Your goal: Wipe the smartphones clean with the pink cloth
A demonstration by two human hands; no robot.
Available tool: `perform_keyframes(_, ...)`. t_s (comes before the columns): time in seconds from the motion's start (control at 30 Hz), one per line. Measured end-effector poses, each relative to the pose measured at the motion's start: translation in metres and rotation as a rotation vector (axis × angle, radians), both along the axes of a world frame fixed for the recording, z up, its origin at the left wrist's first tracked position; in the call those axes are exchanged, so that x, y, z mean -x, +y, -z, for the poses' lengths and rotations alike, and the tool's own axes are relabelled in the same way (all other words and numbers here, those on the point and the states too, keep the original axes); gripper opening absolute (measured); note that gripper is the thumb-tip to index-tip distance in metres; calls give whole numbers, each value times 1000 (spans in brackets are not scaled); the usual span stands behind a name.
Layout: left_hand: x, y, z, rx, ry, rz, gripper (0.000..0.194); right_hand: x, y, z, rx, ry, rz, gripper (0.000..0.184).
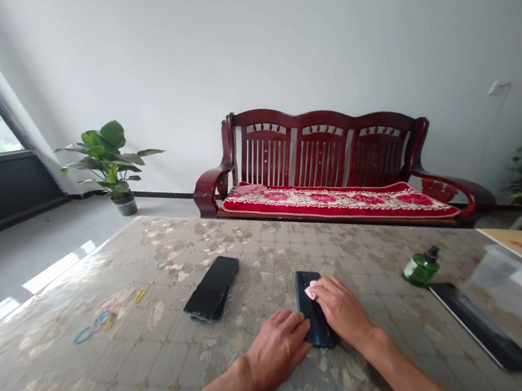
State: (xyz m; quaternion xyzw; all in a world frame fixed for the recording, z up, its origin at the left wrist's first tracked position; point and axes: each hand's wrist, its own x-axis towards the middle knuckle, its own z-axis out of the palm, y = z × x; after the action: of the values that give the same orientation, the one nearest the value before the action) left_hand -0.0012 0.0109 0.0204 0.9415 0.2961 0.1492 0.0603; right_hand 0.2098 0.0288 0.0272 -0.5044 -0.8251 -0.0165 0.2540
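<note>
A dark blue smartphone (320, 335) lies back up on the table, its camera end pointing away from me. My left hand (278, 345) rests at its left edge, fingers closed together and touching the phone. In the fingers of my right hand (344, 312) is a small pale pink cloth (309, 291), pinched and pressed on the phone's back near the cameras. To the left lies a black phone (212, 287), screen up, on top of at least one other bluish phone.
A green pump bottle (421, 268) and a long dark tablet-like slab (481, 326) lie to the right, near a clear plastic-looking container (513, 278). Coloured loops (105, 319) are scattered at left on the patterned tablecloth (144, 368). A wooden bench (322, 150) stands beyond the table.
</note>
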Motion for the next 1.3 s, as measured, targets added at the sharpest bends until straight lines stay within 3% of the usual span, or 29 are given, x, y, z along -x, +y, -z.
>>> perform_keyframes(0.2,0,-1,-2,20,13,-2,22,2,-10,-4,26,-40,-31,26)
perform_keyframes(0.47,0,1,1,28,3,-3,23,4,20,-4,-34,-58,82,24)
perform_keyframes(0.73,0,0,2,30,-6,-4,23,4,-9,-5,38,-78,-33,26)
perform_keyframes(1.0,0,0,1,37,2,-14,22,3,34,-3,27,-36,102,26)
perform_keyframes(1.3,0,-1,0,24,-2,-15,19,1,-17,-9,74,-56,-40,27)
